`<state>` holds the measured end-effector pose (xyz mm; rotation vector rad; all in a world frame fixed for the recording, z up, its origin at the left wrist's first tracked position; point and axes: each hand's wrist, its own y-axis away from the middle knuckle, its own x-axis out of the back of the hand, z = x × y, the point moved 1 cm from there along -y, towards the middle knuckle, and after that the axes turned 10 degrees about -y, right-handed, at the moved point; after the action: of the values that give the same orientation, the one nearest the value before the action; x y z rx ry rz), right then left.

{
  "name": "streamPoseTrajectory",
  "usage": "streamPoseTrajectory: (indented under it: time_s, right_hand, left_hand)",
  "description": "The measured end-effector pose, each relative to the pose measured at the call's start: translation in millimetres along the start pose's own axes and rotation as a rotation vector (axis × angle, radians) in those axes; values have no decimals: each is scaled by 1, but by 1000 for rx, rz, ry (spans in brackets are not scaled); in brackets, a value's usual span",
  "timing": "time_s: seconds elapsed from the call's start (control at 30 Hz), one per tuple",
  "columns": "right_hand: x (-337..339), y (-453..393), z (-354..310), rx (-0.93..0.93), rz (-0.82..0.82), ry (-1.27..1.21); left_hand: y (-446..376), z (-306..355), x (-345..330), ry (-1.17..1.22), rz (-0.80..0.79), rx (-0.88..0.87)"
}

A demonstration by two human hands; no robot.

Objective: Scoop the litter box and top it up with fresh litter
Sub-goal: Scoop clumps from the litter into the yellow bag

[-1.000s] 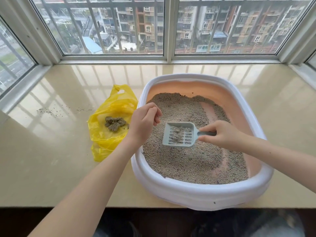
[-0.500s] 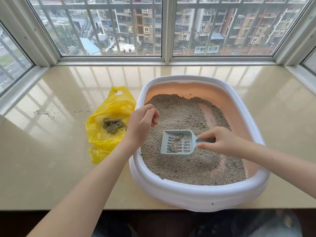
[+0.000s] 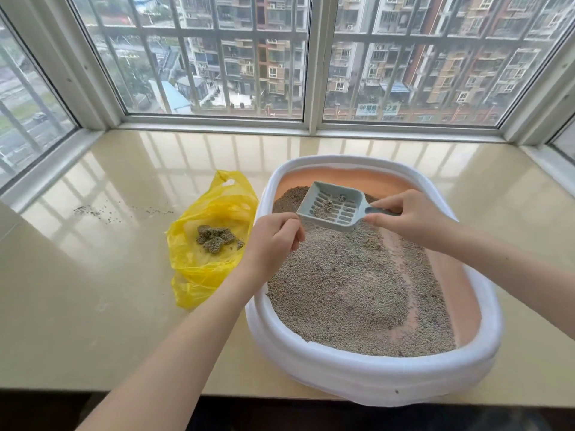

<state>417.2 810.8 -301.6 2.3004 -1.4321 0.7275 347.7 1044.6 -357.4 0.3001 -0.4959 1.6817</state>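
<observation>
Head view: I see one litter scoop (image 3: 331, 205) lifted above the far end of one litter box (image 3: 373, 381).
My two hands are up: the right hand (image 3: 413, 219) pinches the scoop's handle; the left hand (image 3: 273, 244) is loosely curled, holding nothing, just beside the scoop's front corner. Scoop's long axis runs left-right, open mouth pointing left toward one yellow bag (image 3: 205, 269) on the desk (image 3: 93, 306). About three small clumps (image 3: 326, 206) sit in the scoop.
</observation>
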Motion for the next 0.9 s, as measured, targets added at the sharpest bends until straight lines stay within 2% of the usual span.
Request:
streamPoseTrajectory:
  time_s: [0.17, 0.37, 0.5, 0.67, 0.9]
  right_hand:
    - [-6, -24, -46, 66, -21, 60]
    - [-51, -62, -94, 119, -174, 183]
    - [-95, -93, -113, 187, -254, 446]
    - [-144, -109, -136, 344, -273, 911]
    - [-184, -112, -145, 572, -367, 1428]
  left_hand:
    - [-1, 1, 0, -128, -76, 32]
    - [-1, 10, 3, -370, -183, -17]
    - [1, 11, 5, -390, -193, 7]
    - [0, 11, 4, -427, -195, 26]
    - [6, 11, 6, -318, -159, 45]
